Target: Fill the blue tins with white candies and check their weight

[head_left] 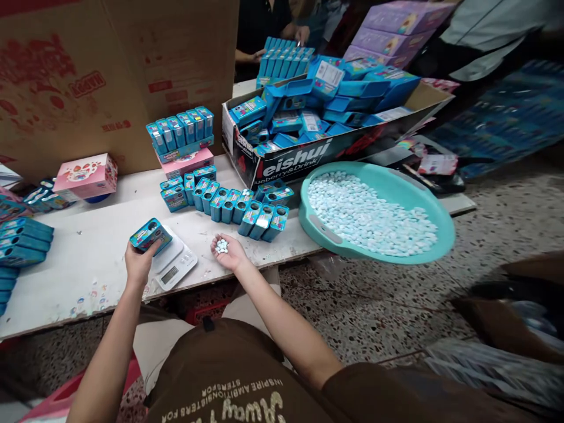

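Note:
My left hand [140, 261] grips a blue candy tin [151, 234] with a dark round opening on top, held over a white digital scale [176, 265]. Cupped palm up, my right hand [230, 254] carries a small heap of pale blue candies [221, 245]; its fingers curl around them. Behind both hands stands a crooked row of blue tins [222, 204], most with round openings on top. White candies show in the openings of a few of them. To the right, a turquoise basin [374, 254] holds many loose pale candies [370, 214].
A printed carton [291, 170] full of blue tins stands behind the row. Tins are lined up on a pink box [187, 163]; another pink box [87, 176] sits left. Stacked tins [24, 241] occupy the left edge. Another person's hand [302, 34] is at the back.

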Action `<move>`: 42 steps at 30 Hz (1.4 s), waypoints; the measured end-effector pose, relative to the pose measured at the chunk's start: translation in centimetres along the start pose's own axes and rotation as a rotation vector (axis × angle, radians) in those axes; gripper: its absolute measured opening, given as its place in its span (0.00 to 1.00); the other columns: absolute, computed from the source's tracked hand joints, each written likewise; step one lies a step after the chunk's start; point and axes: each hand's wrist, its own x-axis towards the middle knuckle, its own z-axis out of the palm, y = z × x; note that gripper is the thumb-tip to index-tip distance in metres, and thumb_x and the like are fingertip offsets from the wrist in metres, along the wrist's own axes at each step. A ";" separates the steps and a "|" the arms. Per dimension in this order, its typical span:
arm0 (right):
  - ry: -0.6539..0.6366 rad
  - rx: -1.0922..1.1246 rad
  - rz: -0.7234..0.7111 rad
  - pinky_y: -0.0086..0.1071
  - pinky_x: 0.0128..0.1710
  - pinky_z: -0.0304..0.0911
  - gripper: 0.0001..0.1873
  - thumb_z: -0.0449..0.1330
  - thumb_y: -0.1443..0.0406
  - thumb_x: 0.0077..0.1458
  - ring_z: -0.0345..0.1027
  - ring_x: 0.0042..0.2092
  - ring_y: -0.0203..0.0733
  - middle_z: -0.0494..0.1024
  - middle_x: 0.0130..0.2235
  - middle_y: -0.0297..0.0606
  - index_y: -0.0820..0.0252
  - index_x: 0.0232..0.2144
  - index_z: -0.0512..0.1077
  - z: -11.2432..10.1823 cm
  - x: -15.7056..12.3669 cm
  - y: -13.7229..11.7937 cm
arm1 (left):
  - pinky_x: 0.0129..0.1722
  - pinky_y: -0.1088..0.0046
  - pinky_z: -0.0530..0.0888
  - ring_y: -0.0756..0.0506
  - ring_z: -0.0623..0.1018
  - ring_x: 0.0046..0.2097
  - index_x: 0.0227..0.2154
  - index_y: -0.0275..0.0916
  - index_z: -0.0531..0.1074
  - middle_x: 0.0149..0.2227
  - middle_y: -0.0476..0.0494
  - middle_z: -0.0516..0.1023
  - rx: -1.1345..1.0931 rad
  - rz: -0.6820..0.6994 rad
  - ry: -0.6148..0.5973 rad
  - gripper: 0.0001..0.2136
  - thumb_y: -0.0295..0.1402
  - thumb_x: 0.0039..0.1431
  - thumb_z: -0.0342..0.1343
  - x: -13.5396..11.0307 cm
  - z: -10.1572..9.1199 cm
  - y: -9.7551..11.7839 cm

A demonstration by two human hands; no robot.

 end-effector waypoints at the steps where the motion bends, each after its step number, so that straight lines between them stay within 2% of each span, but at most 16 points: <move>1: 0.037 -0.001 0.009 0.25 0.22 0.68 0.12 0.49 0.70 0.59 0.66 0.21 0.32 0.70 0.19 0.34 0.64 0.25 0.67 -0.1 -0.2 -0.1 | 0.45 0.63 0.74 0.45 0.77 0.39 0.38 0.36 0.69 0.39 0.43 0.77 -0.001 -0.005 0.021 0.26 0.38 0.33 0.68 0.2 -0.4 -0.4; 5: 0.086 0.003 0.014 0.25 0.23 0.68 0.12 0.49 0.70 0.59 0.66 0.22 0.31 0.71 0.19 0.32 0.64 0.25 0.67 -0.3 -0.8 -0.1 | 0.46 0.63 0.73 0.45 0.76 0.41 0.38 0.36 0.69 0.39 0.42 0.76 0.056 0.022 0.036 0.25 0.39 0.35 0.68 0.3 -1.0 -1.6; 8: 0.088 -0.005 0.014 0.24 0.24 0.69 0.12 0.49 0.70 0.59 0.67 0.22 0.31 0.71 0.20 0.32 0.64 0.25 0.67 -0.5 -1.0 -0.1 | 0.48 0.65 0.71 0.45 0.75 0.45 0.45 0.38 0.66 0.44 0.40 0.73 0.085 0.120 0.001 0.29 0.39 0.39 0.66 -0.2 -1.2 -2.1; 10: 0.091 -0.009 0.011 0.24 0.24 0.69 0.11 0.50 0.70 0.58 0.67 0.23 0.31 0.72 0.20 0.32 0.63 0.25 0.68 -0.7 -1.1 -0.1 | 0.52 0.65 0.68 0.45 0.73 0.49 0.51 0.39 0.62 0.48 0.39 0.71 0.117 0.208 0.019 0.32 0.39 0.41 0.66 -0.7 -1.9 -2.4; 14: 0.061 -0.066 0.014 0.23 0.23 0.67 0.12 0.50 0.69 0.58 0.66 0.22 0.31 0.71 0.20 0.33 0.63 0.24 0.68 -0.9 -1.2 0.0 | 0.56 0.63 0.64 0.46 0.71 0.52 0.51 0.41 0.62 0.47 0.40 0.72 0.199 0.282 0.133 0.26 0.39 0.49 0.61 -2.0 -5.2 -4.0; 19: 0.083 -0.115 -0.015 0.22 0.21 0.65 0.15 0.47 0.68 0.59 0.64 0.21 0.30 0.70 0.20 0.34 0.62 0.23 0.67 -0.8 -1.1 0.3 | 0.53 0.61 0.66 0.46 0.73 0.49 0.46 0.39 0.65 0.43 0.41 0.74 0.216 0.197 0.301 0.20 0.40 0.51 0.59 -3.6 -9.9 -7.6; 23: 0.087 -0.123 -0.025 0.22 0.22 0.66 0.12 0.50 0.69 0.58 0.64 0.22 0.30 0.70 0.21 0.33 0.62 0.23 0.67 -0.9 -1.0 0.5 | 0.52 0.62 0.68 0.46 0.74 0.46 0.45 0.38 0.65 0.41 0.41 0.73 0.126 0.149 0.365 0.19 0.40 0.51 0.58 -4.5 -11.7 -9.6; 27: 0.071 -0.137 -0.024 0.22 0.22 0.65 0.12 0.49 0.69 0.58 0.64 0.23 0.30 0.70 0.21 0.34 0.62 0.24 0.67 -1.0 -1.1 0.5 | 0.52 0.62 0.68 0.47 0.74 0.46 0.44 0.37 0.65 0.41 0.40 0.73 0.101 0.147 0.372 0.19 0.40 0.52 0.58 -5.0 -11.8 -10.0; 36: 0.080 -0.144 -0.032 0.22 0.21 0.64 0.14 0.47 0.68 0.58 0.63 0.22 0.31 0.70 0.21 0.34 0.62 0.23 0.66 -1.0 -1.2 0.6 | 0.51 0.62 0.69 0.46 0.74 0.44 0.42 0.37 0.67 0.40 0.41 0.74 0.191 0.147 0.373 0.17 0.40 0.52 0.57 -5.0 -11.4 -9.9; 39: 0.081 -0.144 -0.032 0.21 0.21 0.64 0.13 0.48 0.68 0.58 0.63 0.22 0.31 0.70 0.21 0.34 0.62 0.23 0.67 -1.0 -1.2 0.7 | 0.51 0.62 0.69 0.45 0.74 0.45 0.42 0.38 0.68 0.41 0.42 0.74 0.265 0.163 0.365 0.16 0.41 0.53 0.56 -5.2 -10.9 -8.8; 42: 0.084 -0.144 -0.035 0.22 0.21 0.65 0.14 0.48 0.68 0.58 0.64 0.22 0.31 0.70 0.21 0.34 0.62 0.23 0.67 -0.9 -1.2 0.7 | 0.54 0.60 0.66 0.43 0.71 0.51 0.48 0.39 0.66 0.46 0.40 0.72 0.424 0.306 0.273 0.21 0.40 0.52 0.58 -4.8 -8.8 -6.7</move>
